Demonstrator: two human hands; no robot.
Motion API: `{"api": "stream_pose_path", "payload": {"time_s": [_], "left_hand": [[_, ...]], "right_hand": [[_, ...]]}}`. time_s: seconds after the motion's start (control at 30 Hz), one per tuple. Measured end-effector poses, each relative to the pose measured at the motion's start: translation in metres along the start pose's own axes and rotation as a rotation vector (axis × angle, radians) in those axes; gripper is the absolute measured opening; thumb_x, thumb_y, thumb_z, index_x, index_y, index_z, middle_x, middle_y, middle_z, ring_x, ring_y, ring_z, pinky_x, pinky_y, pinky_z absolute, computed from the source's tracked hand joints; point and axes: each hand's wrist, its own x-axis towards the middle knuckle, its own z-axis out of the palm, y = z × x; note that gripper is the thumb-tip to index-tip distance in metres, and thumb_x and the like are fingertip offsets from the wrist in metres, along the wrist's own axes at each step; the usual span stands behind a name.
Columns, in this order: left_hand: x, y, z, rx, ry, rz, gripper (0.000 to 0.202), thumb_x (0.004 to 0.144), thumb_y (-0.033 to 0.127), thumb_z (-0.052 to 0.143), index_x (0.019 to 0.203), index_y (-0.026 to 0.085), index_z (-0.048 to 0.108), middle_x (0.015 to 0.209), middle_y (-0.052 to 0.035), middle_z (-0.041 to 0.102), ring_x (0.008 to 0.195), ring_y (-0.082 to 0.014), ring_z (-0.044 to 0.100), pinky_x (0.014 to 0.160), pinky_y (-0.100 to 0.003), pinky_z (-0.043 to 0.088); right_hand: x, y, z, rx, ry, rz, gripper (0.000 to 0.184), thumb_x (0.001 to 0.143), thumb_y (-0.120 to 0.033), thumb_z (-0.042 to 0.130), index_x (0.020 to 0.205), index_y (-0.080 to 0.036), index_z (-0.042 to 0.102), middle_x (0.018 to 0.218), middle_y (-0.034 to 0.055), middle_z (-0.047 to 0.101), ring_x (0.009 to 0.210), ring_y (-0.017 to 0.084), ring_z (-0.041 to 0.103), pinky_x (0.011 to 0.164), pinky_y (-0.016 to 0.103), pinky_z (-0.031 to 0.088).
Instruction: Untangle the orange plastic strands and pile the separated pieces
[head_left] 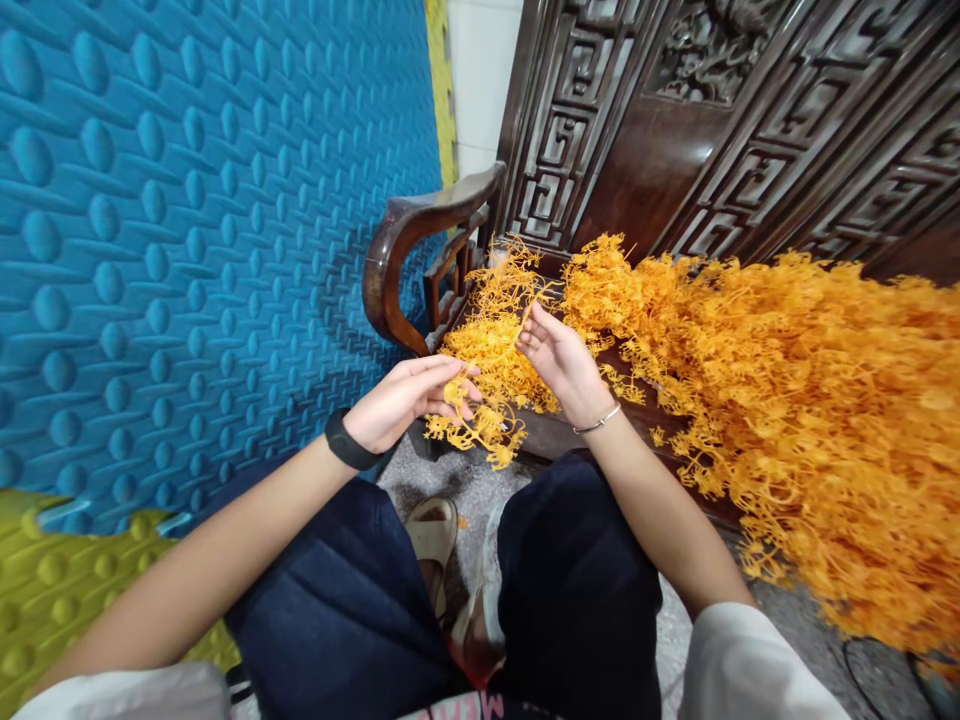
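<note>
The left hand (409,400) is pinching its grip shut on a low strand of the orange bunch (491,375). The right hand (562,365) is closing its grip on the same bunch higher up, palm turned inward. Both are holding it just off the near left edge of the table (570,435), above the knees. This is probably so that the tangled sprigs are hanging free of the big orange heap (810,420), which is spreading across the table to the right. The table, a dark carved wooden seat, is showing a curved armrest (409,235) at its far left end and a fretwork back. A blue studded mat (187,200) is covering the left wall, and grey speckled floor (469,485) is lying beneath the sandals (435,535).
</note>
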Motion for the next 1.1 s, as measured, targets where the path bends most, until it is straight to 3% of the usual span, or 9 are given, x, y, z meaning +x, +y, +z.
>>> {"api": "stream_pose_path", "payload": {"time_s": [0.13,0.27,0.47,0.57,0.63,0.8,0.97,1.1], "left_hand": [[-0.001,0.003,0.002,-0.026,0.027,-0.004,0.027,0.082,0.032,0.057,0.091,0.009,0.065,0.074,-0.0061,0.068,0.053,-0.0107,0.062,0.052,-0.021,0.052],[-0.001,0.004,0.002,-0.056,0.092,-0.03,0.021,0.08,0.029,0.059,0.089,0.01,0.059,0.069,-0.0067,0.068,0.055,-0.0135,0.066,0.055,-0.023,0.055],[-0.003,0.004,0.001,-0.05,0.149,-0.013,0.053,0.081,0.02,0.056,0.131,0.017,0.04,0.073,-0.0054,0.071,0.053,-0.0143,0.067,0.05,-0.02,0.053],[-0.004,0.006,0.003,-0.056,0.113,0.007,0.036,0.084,0.021,0.052,0.119,0.01,0.053,0.077,-0.0083,0.071,0.057,-0.0136,0.068,0.052,-0.019,0.053],[-0.005,0.007,0.005,-0.064,0.107,0.002,0.031,0.085,0.023,0.051,0.111,0.007,0.058,0.081,-0.0101,0.071,0.061,-0.0145,0.069,0.055,-0.02,0.054],[-0.004,0.005,0.006,-0.079,0.03,0.03,0.037,0.085,0.027,0.052,0.119,0.014,0.055,0.088,-0.0088,0.071,0.07,-0.0171,0.07,0.066,-0.026,0.056],[-0.003,-0.001,0.007,-0.112,-0.004,0.037,0.03,0.081,0.021,0.056,0.109,0.013,0.061,0.093,-0.0075,0.07,0.075,-0.0163,0.069,0.071,-0.03,0.057],[-0.004,-0.001,0.006,-0.092,-0.001,0.008,0.032,0.071,0.015,0.064,0.103,0.012,0.061,0.09,-0.0054,0.07,0.074,-0.0148,0.068,0.074,-0.028,0.055]], "right_hand": [[-0.006,-0.003,0.006,-0.111,-0.06,-0.023,0.016,0.065,-0.029,0.072,0.075,-0.02,0.062,0.071,-0.0019,0.061,0.063,0.008,0.057,0.065,0.023,0.049],[-0.015,-0.006,0.014,-0.261,-0.036,-0.189,0.017,0.07,-0.031,0.067,0.08,-0.021,0.06,0.078,-0.0013,0.061,0.067,0.008,0.058,0.067,0.023,0.048],[-0.027,-0.007,0.021,-0.376,0.011,-0.443,0.015,0.078,-0.034,0.058,0.086,-0.023,0.052,0.079,-0.0011,0.057,0.07,0.009,0.057,0.07,0.025,0.048],[-0.033,-0.007,0.022,-0.355,-0.041,-0.543,0.011,0.082,-0.033,0.054,0.086,-0.023,0.052,0.075,-0.0014,0.056,0.068,0.01,0.056,0.069,0.026,0.048],[-0.037,-0.009,0.024,-0.369,-0.159,-0.576,0.011,0.084,-0.033,0.053,0.083,-0.022,0.055,0.073,-0.0016,0.056,0.068,0.01,0.056,0.069,0.026,0.047],[-0.047,-0.012,0.03,-0.622,-0.512,-0.459,0.02,0.083,-0.036,0.057,0.071,-0.019,0.057,0.068,-0.0017,0.057,0.066,0.009,0.054,0.066,0.026,0.045],[-0.046,-0.006,0.03,-0.84,-0.55,-0.402,0.025,0.07,-0.037,0.07,0.073,-0.018,0.053,0.069,-0.0029,0.055,0.064,0.009,0.05,0.061,0.024,0.042],[-0.042,-0.003,0.027,-0.84,-0.594,-0.362,0.019,0.074,-0.032,0.067,0.076,-0.017,0.055,0.072,-0.0019,0.056,0.066,0.009,0.051,0.063,0.024,0.043]]}}
